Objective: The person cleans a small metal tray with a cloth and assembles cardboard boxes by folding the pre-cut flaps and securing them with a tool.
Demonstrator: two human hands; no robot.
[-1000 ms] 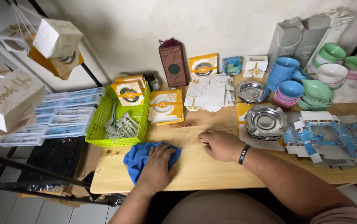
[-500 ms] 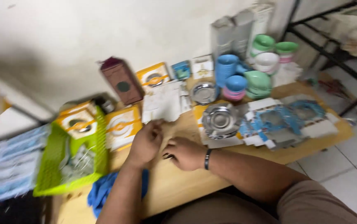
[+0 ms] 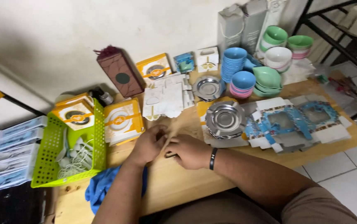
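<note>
I see left hand (image 3: 148, 145) and right hand (image 3: 189, 151) meeting mid wooden table (image 3: 245, 166), fingers curled, pinching a thin tan strip (image 3: 171, 137); can't tell what it is, blurred. Blue cloth (image 3: 99, 186) half hidden under left forearm. Green plastic basket (image 3: 54, 145) sits left.

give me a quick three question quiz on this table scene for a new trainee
1. True or false: the left hand and right hand are close together over the wooden table.
2. Which lies nearest the left forearm? A. blue cloth B. stack of blue bowls C. grey cartons
3. Fill in: the green basket sits to the person's ____.

Key
1. True
2. A
3. left
</note>
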